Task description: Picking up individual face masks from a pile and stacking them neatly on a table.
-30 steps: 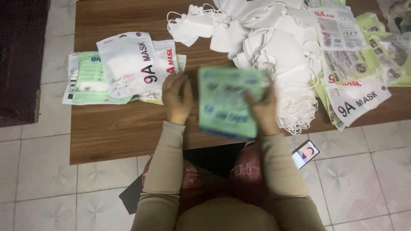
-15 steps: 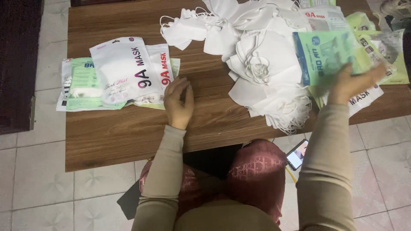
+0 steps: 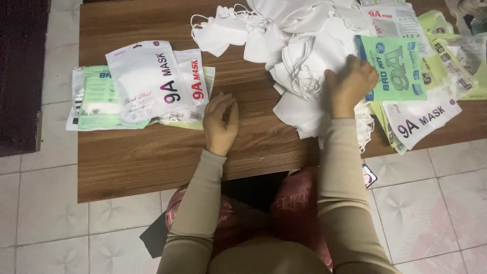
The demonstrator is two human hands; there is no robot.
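My right hand (image 3: 349,87) lies on the heap of loose white masks (image 3: 299,61) at the table's far middle, its fingers curled closed on a white mask at the heap's right edge. Just right of that hand a green flat mask packet (image 3: 393,68) lies on top of other packets. My left hand (image 3: 220,122) rests on the bare wooden table (image 3: 152,152), fingers loosely bent and apart, holding nothing. It is close to a stack of filled white and green mask packets (image 3: 147,89) on the left.
More flat packets, white and yellow-green (image 3: 426,116), fan out at the table's right end. A phone (image 3: 369,175) lies on the tiled floor by my right arm. A dark flat object (image 3: 152,238) sits on the floor near my left elbow. Dark furniture (image 3: 20,76) stands at the left.
Both hands held the green packet in front of me. My right hand carried it to the right, laid it on the packets there, and moved back onto the white masks. My left hand stayed on the table.
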